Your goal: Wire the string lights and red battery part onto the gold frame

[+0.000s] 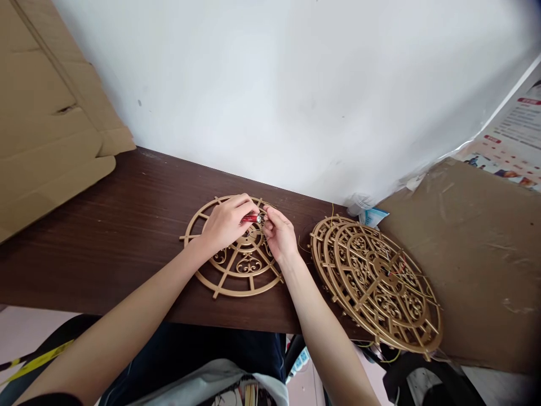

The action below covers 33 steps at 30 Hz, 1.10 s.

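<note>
A round gold openwork frame [236, 293] with scroll ornaments lies flat on the dark brown table in front of me. Over its upper part, my left hand [228, 223] is closed around a red lighter [252, 219] whose silver end points right. My right hand [279, 230] is just beside that end, thumb and fingers pinched together. A thin yellowish wire [269, 204] shows at these fingertips; its full run is hidden by the hands. Both hands cover part of the frame's centre and upper right.
A stack of similar gold frames [376, 276], with loose thin wires, leans over the table's right edge. Behind it are a clear plastic cup [358, 203] and a blue-white packet [373, 217]. Cardboard stands left [51, 124] and right [477, 265]. A white wall [253, 90] bounds the back.
</note>
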### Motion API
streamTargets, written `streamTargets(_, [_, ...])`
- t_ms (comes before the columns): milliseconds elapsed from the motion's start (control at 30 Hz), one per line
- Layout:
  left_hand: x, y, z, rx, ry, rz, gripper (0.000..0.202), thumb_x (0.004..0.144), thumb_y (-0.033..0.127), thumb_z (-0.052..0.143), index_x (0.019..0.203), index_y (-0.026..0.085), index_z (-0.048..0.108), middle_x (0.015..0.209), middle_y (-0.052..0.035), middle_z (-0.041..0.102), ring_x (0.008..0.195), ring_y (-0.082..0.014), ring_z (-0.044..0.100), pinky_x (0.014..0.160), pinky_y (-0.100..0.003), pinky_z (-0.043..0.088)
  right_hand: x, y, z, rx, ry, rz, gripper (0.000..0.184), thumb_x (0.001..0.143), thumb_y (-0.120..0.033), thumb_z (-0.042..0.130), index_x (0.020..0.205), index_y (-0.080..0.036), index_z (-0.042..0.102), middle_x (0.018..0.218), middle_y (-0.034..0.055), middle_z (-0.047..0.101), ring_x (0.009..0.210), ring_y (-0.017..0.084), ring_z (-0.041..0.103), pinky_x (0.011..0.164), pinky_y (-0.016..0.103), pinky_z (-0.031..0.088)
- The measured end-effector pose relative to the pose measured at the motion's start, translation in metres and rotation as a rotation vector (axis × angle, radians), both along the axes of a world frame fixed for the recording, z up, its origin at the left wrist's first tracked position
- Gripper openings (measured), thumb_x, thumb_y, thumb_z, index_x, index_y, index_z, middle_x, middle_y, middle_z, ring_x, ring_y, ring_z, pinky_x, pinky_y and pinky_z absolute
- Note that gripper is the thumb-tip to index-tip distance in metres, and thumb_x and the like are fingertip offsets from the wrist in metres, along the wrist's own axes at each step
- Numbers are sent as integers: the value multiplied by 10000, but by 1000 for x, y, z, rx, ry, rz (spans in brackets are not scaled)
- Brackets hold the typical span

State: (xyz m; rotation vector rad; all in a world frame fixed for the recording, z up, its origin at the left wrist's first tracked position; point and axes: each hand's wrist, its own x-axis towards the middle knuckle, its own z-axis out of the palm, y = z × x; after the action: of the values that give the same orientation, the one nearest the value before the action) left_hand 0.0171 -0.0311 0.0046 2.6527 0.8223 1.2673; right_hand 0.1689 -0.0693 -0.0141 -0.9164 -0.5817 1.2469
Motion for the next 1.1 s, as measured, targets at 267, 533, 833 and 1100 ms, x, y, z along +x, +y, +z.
streamTargets(267, [0, -2, 6, -66, -224, 50, 319, 782, 97, 544, 1086, 183, 588, 1042, -74, 568, 823, -164, 577, 673, -283, 499, 1, 1, 0, -3, 17, 1, 209, 641, -266, 779, 814, -157, 740, 628, -30, 547, 490, 35, 285, 406, 193, 179])
streamTargets(533, [0, 1, 8, -369, -463, -21, 231, 907, 204, 402, 1117, 206, 497, 986, -59, 558, 680, -127, 488, 638, -277, 461, 1, 3, 1, -11, 104, 17, 158, 676, -226, 759, 812, -163, 710, 623, -39, 527, 476, 32, 289, 390, 177, 186])
streamTargets(833, [7, -2, 7, -642, -286, -243, 308, 951, 340, 443, 1155, 163, 591, 857, -49, 671, 601, -119, 548, 560, -245, 459, 1, 1, 10, 49, 84, 104, 85, 764, -240, 703, 821, -177, 693, 631, -50, 478, 473, 38, 251, 395, 179, 224])
streamTargets(1100, [7, -5, 4, -669, -266, -300, 351, 923, 292, 500, 1260, 201, 471, 876, -35, 693, 582, -119, 619, 606, -263, 536, 1, 0, 8, 83, 32, 43, 129, 737, -261, 726, 831, -175, 710, 629, -43, 485, 486, 44, 251, 410, 191, 244])
